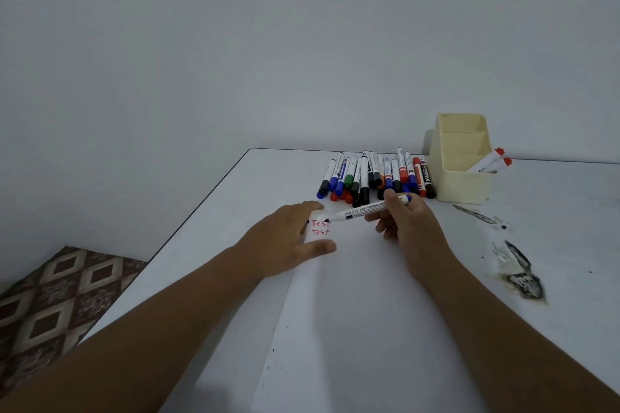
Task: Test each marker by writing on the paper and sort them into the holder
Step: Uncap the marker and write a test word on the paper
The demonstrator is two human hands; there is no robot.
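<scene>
Left hand (288, 240) lies flat on the paper (352, 295) w/ fingers straight and spread wide, thumb out toward 3 o'clock, holding nothing. Just past its fingertips, red writing (320, 227) on the paper reads "Test" twice, one line over the other.

The marker (364, 210) in use sits right beside that writing. Long axis runs roughly 8 to 2 o'clock: bare dark tip (327, 220) points down-left at 8 and touches the paper next to the top "Test"; blue back end (406, 199) aims up-right at 2. Label on the white barrel reads "KREATI…" then "EASY ERASING", rest hidden by fingers. Right hand (407, 225) grips it near the back end, fingers curled round the barrel.

At 12 o'clock from the hands, a heap of markers (375, 178) lies on the table (235, 198), mostly lengthwise 6–12, caps at the near end: black, blue, green, red. Their labels are too small to read.

At 1–2 o'clock, touching the heap's right edge, stands the cream holder (464, 178) w/ stepped compartments. Two red-capped markers (493, 159) lean in its nearest compartment, caps up and tilted toward 2.

Further right, dark scuffs (521, 278) mark the tabletop.
</scene>
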